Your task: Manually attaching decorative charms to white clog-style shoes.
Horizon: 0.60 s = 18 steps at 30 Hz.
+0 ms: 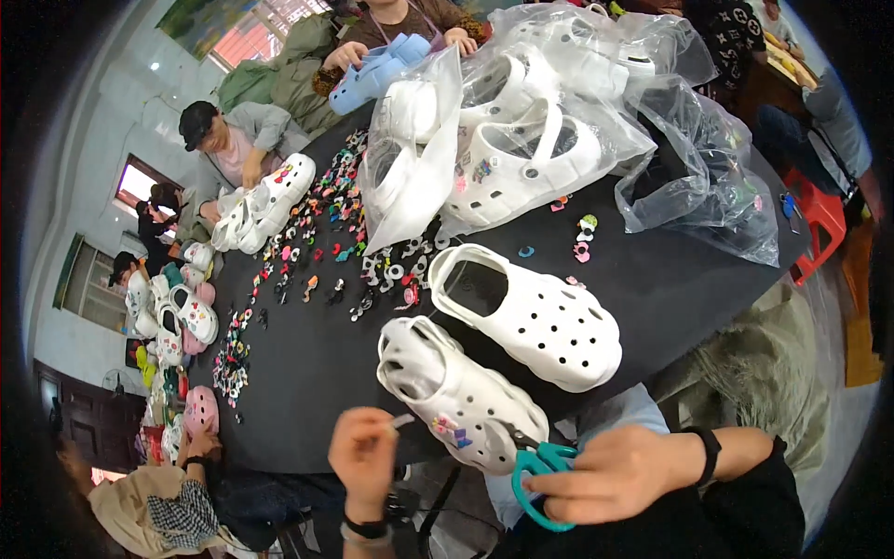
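A white perforated foam clog with small coloured charms on its toe (456, 396) lies on the round black table (307, 373), its long axis running from heel at 10 o'clock to toe at 4 o'clock. Teal-handled scissors (535, 470) are gripped in the closed right hand (610, 475), blades pointed at 10 o'clock and touching the clog's toe, so this hand is the nearer. The left hand (365, 456) is pinched shut on a small pale strip (402, 421), just beside the clog at its 8 o'clock. A second white clog (531, 312) lies alongside at 1 o'clock.
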Available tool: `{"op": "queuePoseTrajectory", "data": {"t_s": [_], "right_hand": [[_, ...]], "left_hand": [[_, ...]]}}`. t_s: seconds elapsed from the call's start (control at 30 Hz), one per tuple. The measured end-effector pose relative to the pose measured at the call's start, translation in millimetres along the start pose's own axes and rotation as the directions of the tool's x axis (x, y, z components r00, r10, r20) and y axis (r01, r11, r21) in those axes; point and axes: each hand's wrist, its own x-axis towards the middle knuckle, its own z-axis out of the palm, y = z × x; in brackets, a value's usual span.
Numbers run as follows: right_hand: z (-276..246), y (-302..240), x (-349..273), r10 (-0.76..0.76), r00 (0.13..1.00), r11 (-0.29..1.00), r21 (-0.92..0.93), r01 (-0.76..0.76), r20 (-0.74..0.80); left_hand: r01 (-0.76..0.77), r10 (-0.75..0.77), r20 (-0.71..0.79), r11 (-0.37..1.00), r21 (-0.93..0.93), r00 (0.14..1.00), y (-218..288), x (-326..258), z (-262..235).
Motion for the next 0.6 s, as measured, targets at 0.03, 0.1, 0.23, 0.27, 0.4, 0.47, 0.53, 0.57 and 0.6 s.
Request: {"op": "queuePoseTrajectory", "data": {"t_s": [0.03, 0.1, 0.23, 0.27, 0.4, 0.47, 0.53, 0.57, 0.6], "right_hand": [[-7, -5, 6, -0.020, 1.000, 1.000, 0.007, 0.020, 0.001], [-17, -10, 13, -0.115, 0.992, 0.981, -0.164, 0.106, -0.043], [-11, -14, 11, -0.127, 0.988, 0.989, -0.085, 0.119, -0.087], [-6, -16, 9, -0.141, 0.987, 0.987, -0.084, 0.135, -0.072], [3, -24, 8, -0.102, 0.994, 0.995, -0.015, 0.101, -0.046], [8, -23, 6, -0.018, 0.995, 0.999, 0.029, 0.021, -0.096], [6, -17, 5, -0.018, 0.997, 0.998, 0.065, 0.023, -0.081], [3, -15, 3, 0.006, 0.997, 0.996, 0.084, 0.000, -0.079], [1, -15, 0, 0.011, 0.997, 0.996, 0.084, -0.005, -0.072]], "left_hand": [[0.044, -0.043, -0.042, 0.998, 0.034, 0.998, -3, 8, -13], [0.088, -0.075, -0.075, 0.977, 0.192, 0.994, -12, 37, -30], [-0.003, 0.011, -0.015, 0.904, 0.426, 1.000, -52, 99, -47], [0.036, -0.051, 0.027, 0.917, 0.398, 0.998, -61, 114, -46], [0.322, -0.334, 0.147, 0.942, 0.100, 0.931, -104, 147, -32], [0.440, -0.427, 0.132, 0.894, -0.088, 0.895, -109, 154, -23], [0.411, -0.406, 0.067, 0.896, -0.170, 0.911, -107, 145, -29], [0.370, -0.375, 0.029, 0.896, -0.248, 0.927, -98, 145, -25], [0.373, -0.379, 0.031, 0.892, -0.254, 0.925, -88, 138, -25]]}}
